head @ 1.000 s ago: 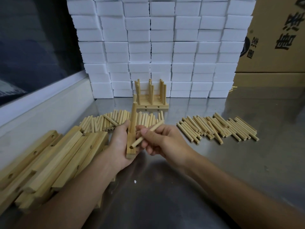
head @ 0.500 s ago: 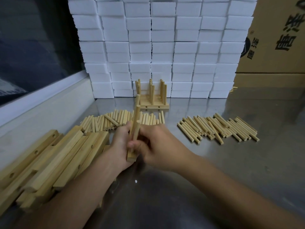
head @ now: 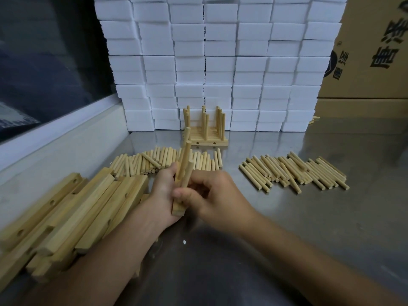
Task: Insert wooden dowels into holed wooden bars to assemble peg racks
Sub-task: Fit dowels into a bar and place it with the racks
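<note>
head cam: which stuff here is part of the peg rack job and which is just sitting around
In the job:
- holed bar gripped by the left hand
- dowel pinched by the right hand
- loose dowel piles
- stack of holed bars
- finished rack

Just lying about:
- white foam blocks
- cardboard box

Steel table [head: 309, 228], white foam blocks [head: 220, 62], window [head: 44, 62].
</note>
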